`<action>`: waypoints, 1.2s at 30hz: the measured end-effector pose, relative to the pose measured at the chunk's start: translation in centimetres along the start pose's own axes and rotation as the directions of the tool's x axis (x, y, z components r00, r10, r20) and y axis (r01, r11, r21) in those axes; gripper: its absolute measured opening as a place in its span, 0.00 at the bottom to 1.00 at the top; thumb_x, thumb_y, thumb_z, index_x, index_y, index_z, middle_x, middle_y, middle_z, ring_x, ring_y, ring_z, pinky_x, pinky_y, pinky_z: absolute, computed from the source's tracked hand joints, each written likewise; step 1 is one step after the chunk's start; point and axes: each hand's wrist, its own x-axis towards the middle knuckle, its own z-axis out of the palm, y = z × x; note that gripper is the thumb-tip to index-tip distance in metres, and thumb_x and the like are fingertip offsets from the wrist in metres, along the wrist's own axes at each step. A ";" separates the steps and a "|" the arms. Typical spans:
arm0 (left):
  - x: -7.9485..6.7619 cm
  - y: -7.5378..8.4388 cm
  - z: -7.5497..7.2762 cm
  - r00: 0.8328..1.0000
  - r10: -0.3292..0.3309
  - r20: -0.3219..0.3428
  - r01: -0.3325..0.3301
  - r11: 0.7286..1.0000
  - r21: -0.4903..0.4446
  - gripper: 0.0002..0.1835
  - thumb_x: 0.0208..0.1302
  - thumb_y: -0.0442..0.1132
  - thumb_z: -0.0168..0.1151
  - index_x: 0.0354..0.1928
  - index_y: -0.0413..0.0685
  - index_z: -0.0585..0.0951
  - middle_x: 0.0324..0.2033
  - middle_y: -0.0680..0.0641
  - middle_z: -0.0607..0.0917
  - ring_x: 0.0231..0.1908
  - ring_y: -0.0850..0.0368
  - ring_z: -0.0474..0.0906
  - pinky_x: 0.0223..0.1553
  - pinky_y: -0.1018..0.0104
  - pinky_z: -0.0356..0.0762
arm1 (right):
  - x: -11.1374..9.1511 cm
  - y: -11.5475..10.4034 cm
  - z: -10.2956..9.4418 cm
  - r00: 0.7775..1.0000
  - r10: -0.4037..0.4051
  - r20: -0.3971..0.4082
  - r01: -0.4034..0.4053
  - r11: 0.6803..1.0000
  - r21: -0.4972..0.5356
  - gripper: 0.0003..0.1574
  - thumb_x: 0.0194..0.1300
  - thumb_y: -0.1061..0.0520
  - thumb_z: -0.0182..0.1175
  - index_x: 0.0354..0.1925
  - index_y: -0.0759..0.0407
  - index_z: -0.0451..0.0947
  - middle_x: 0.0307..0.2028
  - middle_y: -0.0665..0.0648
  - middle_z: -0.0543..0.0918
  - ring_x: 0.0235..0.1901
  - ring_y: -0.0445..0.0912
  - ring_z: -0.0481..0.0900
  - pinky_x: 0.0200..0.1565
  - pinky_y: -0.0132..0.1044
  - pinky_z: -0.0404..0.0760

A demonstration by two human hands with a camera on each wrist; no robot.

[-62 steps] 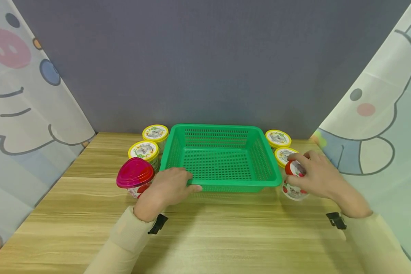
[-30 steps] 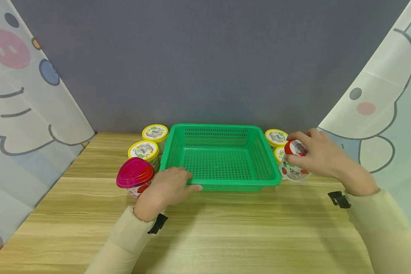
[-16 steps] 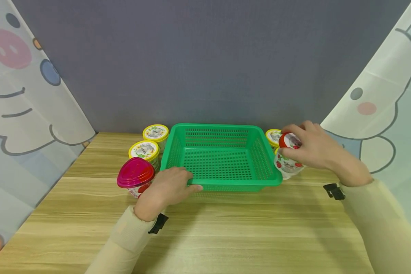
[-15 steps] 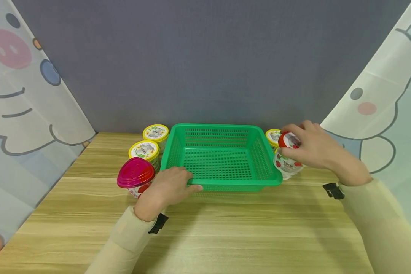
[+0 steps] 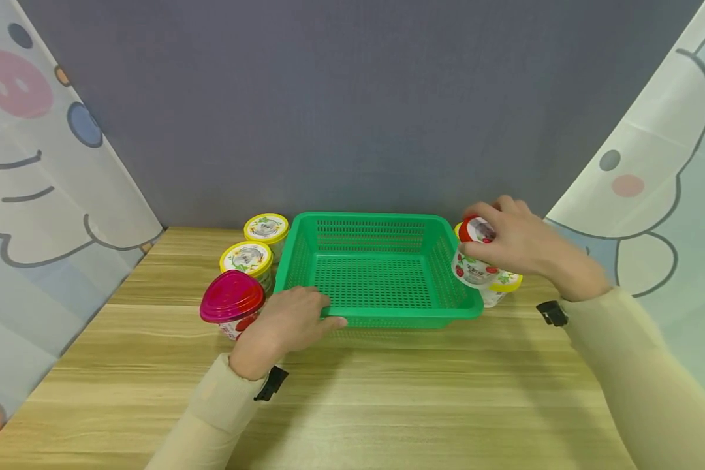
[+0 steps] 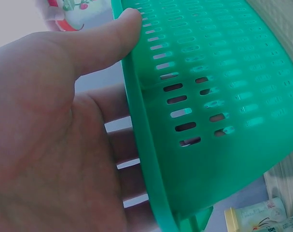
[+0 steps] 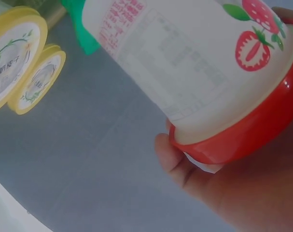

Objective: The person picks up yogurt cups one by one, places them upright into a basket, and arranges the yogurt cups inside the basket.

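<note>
Leftward and back has moved the red-lidded cup [image 5: 472, 272], its lid held between thumb and fingers of the right hand [image 5: 517, 239]; it now hangs at the right rim of the green basket [image 5: 388, 314] (over or just beside, I cannot tell). The left hand [image 5: 286, 321] grips the near rim. Lifting looks done, setting down not; the pink-lidded tub [image 5: 232, 297] and yellow-lidded tubs [image 5: 247, 258] stand outside.
</note>
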 end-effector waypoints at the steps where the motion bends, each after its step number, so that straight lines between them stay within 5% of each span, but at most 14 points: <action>1: 0.0 0.0 0.0 1.000 0.000 0.001 0.000 1.000 0.000 0.29 0.69 0.59 0.62 0.61 0.44 0.82 0.58 0.44 0.83 0.59 0.43 0.77 0.57 0.44 0.78 | 0.1 -0.1 0.0 1.000 -0.003 0.000 0.003 1.000 -0.001 0.29 0.64 0.44 0.58 0.61 0.50 0.74 0.52 0.64 0.69 0.51 0.59 0.64 0.36 0.52 0.78; 36: -0.1 0.3 -0.1 1.000 -0.016 0.002 0.016 1.000 -0.006 0.30 0.69 0.60 0.62 0.63 0.46 0.81 0.59 0.44 0.82 0.61 0.43 0.76 0.57 0.43 0.77 | 5.7 -1.1 3.3 0.996 -0.062 0.059 0.062 0.998 0.018 0.35 0.68 0.38 0.57 0.67 0.49 0.69 0.56 0.64 0.67 0.52 0.59 0.64 0.41 0.54 0.75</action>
